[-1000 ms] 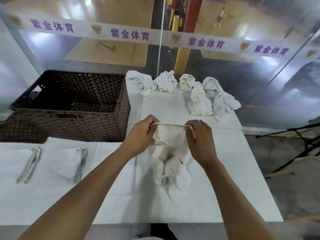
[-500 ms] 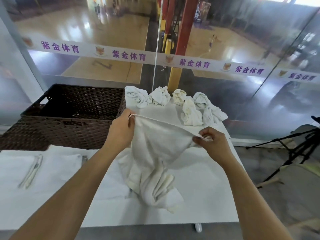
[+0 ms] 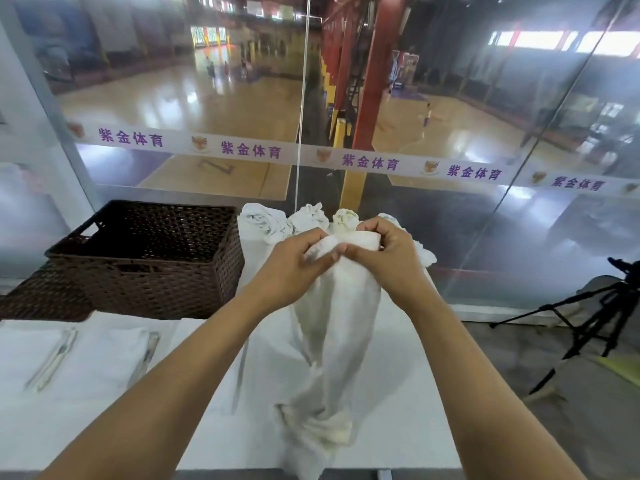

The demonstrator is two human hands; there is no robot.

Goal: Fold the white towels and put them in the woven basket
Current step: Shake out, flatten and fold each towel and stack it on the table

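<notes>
Both hands pinch the top edge of one white towel (image 3: 337,327), held up at the centre of the view. Left hand (image 3: 294,268) and right hand (image 3: 388,258) now meet, fingertips nearly touching, where half a second ago they held the edge stretched wide apart. That suggests the two corners are being brought together, probably the first fold, or a regrip along the edge.

White table (image 3: 398,403) fills the lower half of the view; the towel hangs in a long narrow drape, its bunched lower end resting on the table at 6 o'clock. The woven basket (image 3: 156,268) stands at 9 o'clock from the hands, open and dark, with no towel visible in it. Unfolded towels (image 3: 277,223) lie crumpled in a row at 12 o'clock, just beyond the hands, so most of the task seems to remain.
</notes>
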